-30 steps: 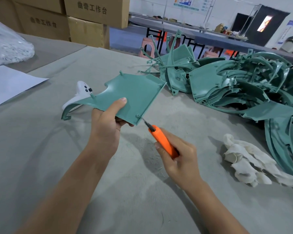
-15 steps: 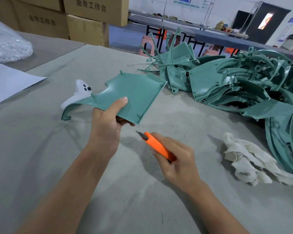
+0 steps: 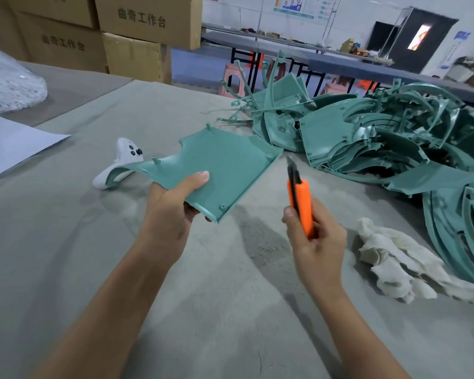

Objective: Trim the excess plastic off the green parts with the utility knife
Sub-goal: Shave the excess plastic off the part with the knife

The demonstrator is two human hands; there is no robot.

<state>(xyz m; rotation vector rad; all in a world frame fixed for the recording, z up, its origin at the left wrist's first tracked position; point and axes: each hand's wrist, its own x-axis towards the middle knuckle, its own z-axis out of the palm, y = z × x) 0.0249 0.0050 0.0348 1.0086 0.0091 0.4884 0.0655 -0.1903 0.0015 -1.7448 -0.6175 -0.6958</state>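
Green part: a flat teal moulded panel with a raised rim, small pegs and one long curved arm sweeping off to the left; it was held tilted above the table, in front of the person
Left hand: gripped the near edge of the part, thumb laid flat on its upper face, fingers curled underneath
Right hand: wrapped round the lower half of the knife handle, thumb against its left side
Utility knife: orange handle, dark blade end pointing up and away; the tip stood just beside the right edge of the part, apart from it
Pile of green parts: curved strips and panels heaped in a tangle on the far right of the table, beyond the far corner of the held part
White cloth: crumpled on the table to the right of the knife hand, in front of the pile
White controller: lying on the table at the left, partly hidden behind the curved arm
Paper sheet: flat at the left edge
Plastic bag: clear, bulging, far left
Cardboard boxes: stacked beyond the table at upper left, printed with dark characters
Table: covered in grey felt-like cloth
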